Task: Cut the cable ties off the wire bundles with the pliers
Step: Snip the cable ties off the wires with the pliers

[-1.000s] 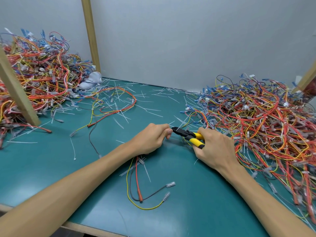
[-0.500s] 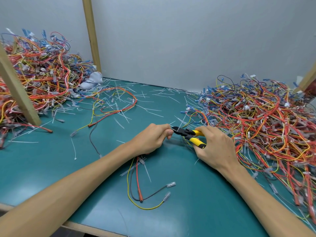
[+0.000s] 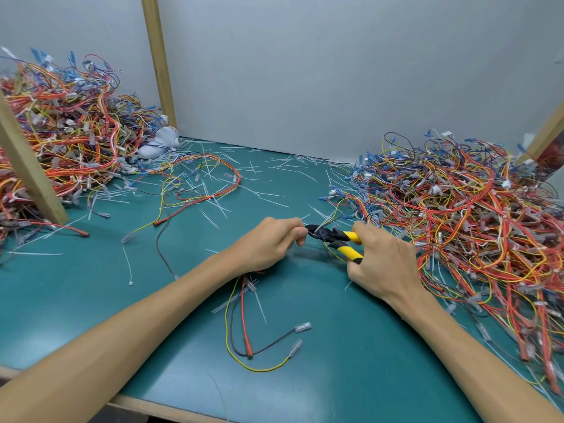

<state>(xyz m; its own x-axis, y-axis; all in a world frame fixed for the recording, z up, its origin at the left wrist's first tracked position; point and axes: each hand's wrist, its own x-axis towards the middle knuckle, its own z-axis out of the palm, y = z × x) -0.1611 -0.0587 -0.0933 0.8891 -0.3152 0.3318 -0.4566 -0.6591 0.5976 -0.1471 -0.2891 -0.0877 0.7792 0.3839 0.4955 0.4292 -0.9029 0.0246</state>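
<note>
My left hand [image 3: 271, 244] grips a small wire bundle [image 3: 244, 319] at mid-table; its yellow, red and dark wires trail out beneath the hand toward me. My right hand [image 3: 381, 261] holds yellow-handled pliers [image 3: 335, 238], whose black jaws point left and meet the bundle right at my left fingertips. The cable tie itself is hidden between the jaws and my fingers. A big tangled heap of wire bundles [image 3: 476, 221] lies to the right, just beyond my right hand.
Another heap of wires [image 3: 61, 138] fills the left side behind a slanted wooden post [image 3: 27, 169]. Loose wires [image 3: 198, 190] and several cut white ties [image 3: 268, 193] litter the green mat [image 3: 91, 285]. A grey cloth lump [image 3: 160, 143] lies by the back wall.
Both hands have held their places; the pliers' handles have spread slightly apart at the bundle. The wires below the left hand lie as before.
</note>
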